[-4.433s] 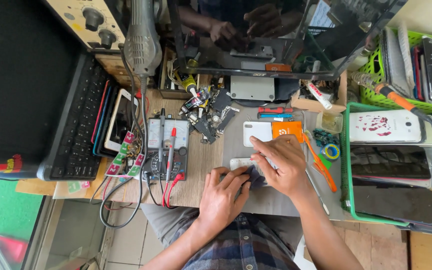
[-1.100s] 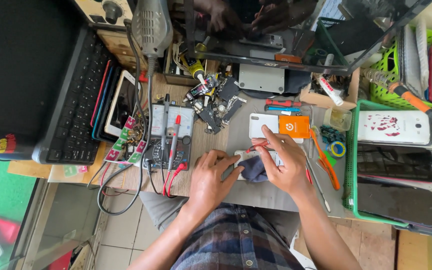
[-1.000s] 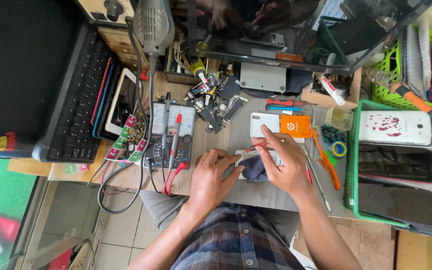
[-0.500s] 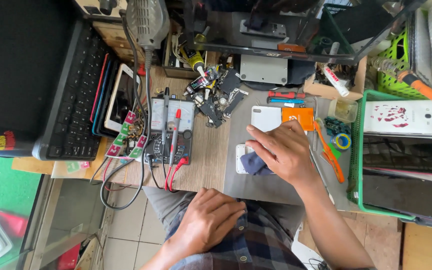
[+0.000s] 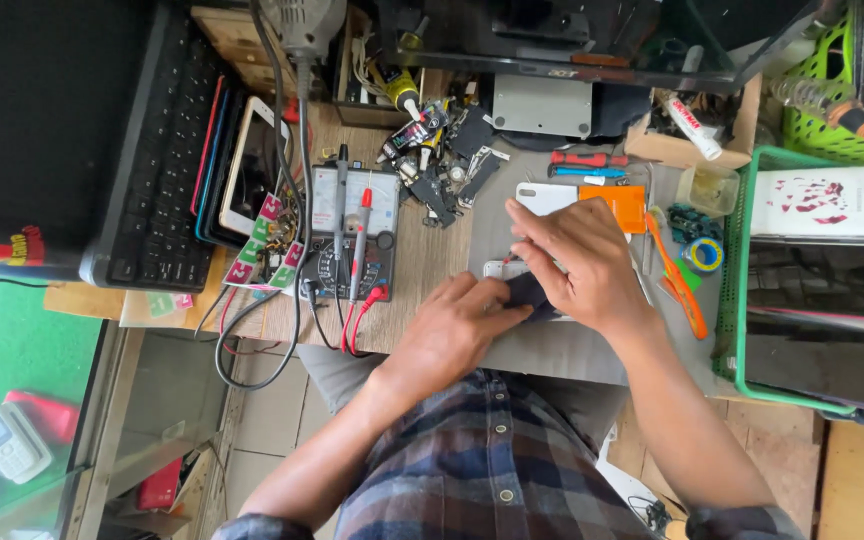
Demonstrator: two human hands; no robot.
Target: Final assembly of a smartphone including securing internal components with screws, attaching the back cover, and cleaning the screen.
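From the head camera, your left hand and right hand meet over a small dark device lying on the grey work mat, close to the near edge of the bench. The device sits between the two hands: your left fingertips press against its left end, and your right hand arches over it from the far side, fingers curled down around it. Both hands are closed on it rather than spread. Most of the device is hidden under your right palm, so only a dark sliver shows between the hands. A small white piece peeks out just beyond your left fingertips, touching or nearly touching the device; you cannot tell which.

Just beyond your right hand lie a white phone back and an orange card, side by side. To the left of your left hand, an analogue multimeter rests on the wooden bench with its red and black probes laid across it. To the right of your right hand, an orange-handled tool lies near a green basket holding phones.
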